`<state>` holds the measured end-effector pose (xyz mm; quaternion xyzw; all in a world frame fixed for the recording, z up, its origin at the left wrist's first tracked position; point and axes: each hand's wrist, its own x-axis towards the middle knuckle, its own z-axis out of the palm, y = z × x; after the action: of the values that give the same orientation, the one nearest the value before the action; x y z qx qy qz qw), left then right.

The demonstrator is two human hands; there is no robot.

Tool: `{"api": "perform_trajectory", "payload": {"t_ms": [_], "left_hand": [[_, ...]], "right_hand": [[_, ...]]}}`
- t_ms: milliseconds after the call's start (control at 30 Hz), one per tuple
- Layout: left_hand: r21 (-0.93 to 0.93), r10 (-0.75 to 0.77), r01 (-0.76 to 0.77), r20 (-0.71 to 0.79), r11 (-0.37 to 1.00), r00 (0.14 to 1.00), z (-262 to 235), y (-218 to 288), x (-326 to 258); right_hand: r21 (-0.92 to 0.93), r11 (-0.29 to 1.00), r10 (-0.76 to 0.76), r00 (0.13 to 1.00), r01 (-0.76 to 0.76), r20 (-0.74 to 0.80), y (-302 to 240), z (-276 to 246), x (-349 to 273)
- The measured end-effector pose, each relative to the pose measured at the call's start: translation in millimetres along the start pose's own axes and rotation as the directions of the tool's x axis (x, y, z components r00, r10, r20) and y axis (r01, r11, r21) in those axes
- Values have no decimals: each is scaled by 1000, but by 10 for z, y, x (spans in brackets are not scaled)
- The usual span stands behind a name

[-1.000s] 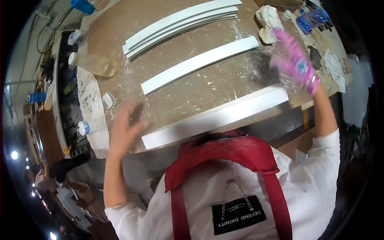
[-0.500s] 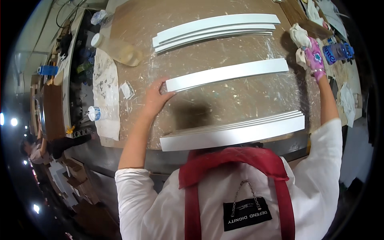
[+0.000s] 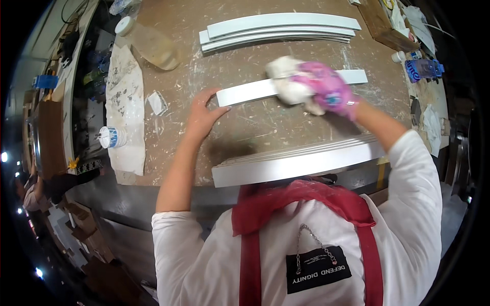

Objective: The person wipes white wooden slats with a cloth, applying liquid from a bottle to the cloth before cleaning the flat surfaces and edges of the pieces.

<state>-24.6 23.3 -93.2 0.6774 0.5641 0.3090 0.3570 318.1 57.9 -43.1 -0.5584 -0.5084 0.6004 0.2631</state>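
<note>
One white, slightly curved strip (image 3: 246, 94) lies across the middle of the worktable (image 3: 275, 125). Its left end sits between the thumb and fingers of my bare left hand (image 3: 203, 115). A pink patterned glove covers my right hand (image 3: 331, 87), which presses a bundled white cloth (image 3: 290, 81) onto the strip right of its middle. Cloth and glove hide that stretch of the strip, while its right end shows beyond them. Farther off lies a stack of similar white strips (image 3: 283, 21). Another stack of strips (image 3: 296, 164) rests along the near table edge, in front of my body.
At the far left lie a cloudy plastic bottle (image 3: 153, 48) and a stained white sheet (image 3: 125, 92) with a small tub (image 3: 111, 137) on it. A wooden box (image 3: 385, 28) and a blue-labelled bottle (image 3: 423, 70) are at the right. A person (image 3: 38, 191) is at the left edge.
My right hand has swung left from the table's right side with the cloth, onto the middle strip. My left hand stays at the strip's left end. The view has shifted slightly.
</note>
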Motion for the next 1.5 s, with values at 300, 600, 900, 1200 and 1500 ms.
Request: {"api": "perform_trajectory", "payload": {"t_ms": [300,600,900,1200,1500], "left_hand": [[-221,-128,134,41,966,991,54,22,-10],[-185,-302,323,136,928,944,-72,129,28],[448,222,-418,426,791,877,-23,919,320],[-354,-328,814,784,461,527,285,1408,386],[-409,-493,883,734,230,468,417,1373,327]], "right_hand": [[-967,48,-336,908,-250,-251,177,-2462,-643],[-940,272,-296,911,-206,-286,409,-2071,-570],[-394,890,-410,778,228,-476,912,-2898,-1309],[-702,58,-964,222,710,144,-546,-877,-809],[-869,405,-598,801,283,-18,395,-1935,-146]]}}
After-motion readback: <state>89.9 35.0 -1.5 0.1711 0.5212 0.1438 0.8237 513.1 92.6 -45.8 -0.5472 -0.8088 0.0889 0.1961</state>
